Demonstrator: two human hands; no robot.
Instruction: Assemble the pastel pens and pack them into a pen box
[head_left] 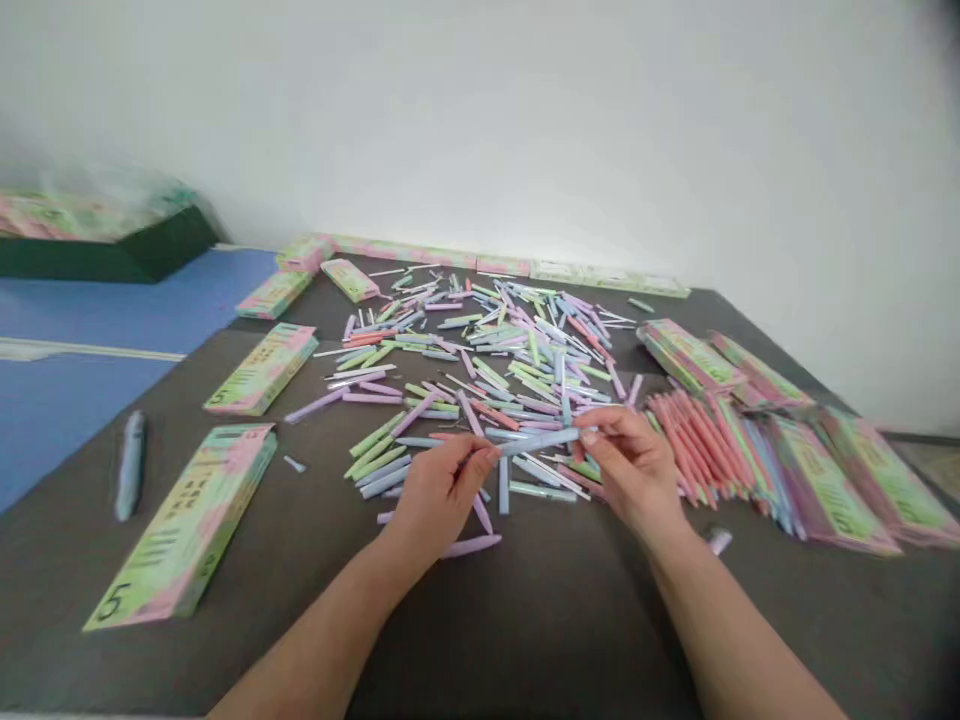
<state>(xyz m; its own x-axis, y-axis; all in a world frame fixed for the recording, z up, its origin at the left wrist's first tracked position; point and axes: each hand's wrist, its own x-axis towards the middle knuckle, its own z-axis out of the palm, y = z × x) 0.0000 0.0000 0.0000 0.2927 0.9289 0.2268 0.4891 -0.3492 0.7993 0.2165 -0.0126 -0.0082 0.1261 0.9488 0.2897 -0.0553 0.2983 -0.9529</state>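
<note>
Pinching a pale blue pen [538, 441] from both ends, the left hand [439, 495] and the right hand [634, 465] hold it level just above a loose heap of pastel pens [510, 360], with the fingers of each hand closed on it and none spread. The pen sits at the near edge of the heap, between the two hands, and the heap spreads in purple, green, blue, pink and white across the middle of the dark grey worktop [525, 625]. Some of the purple pens [469, 546] lie right under the left hand. To the right of the right hand, pink pens [694, 445] and other pens lie side by side in a slanting row, next to a group of green and pink boxes [829, 480]. A small white pen part [718, 541] lies apart on the worktop near the right wrist. On the left stand two flat boxes marked 5 [180, 530], and a single grey-blue pen [130, 465] lies beside them. More boxes [427, 256] line the far edge against the white wall [480, 120]
</note>
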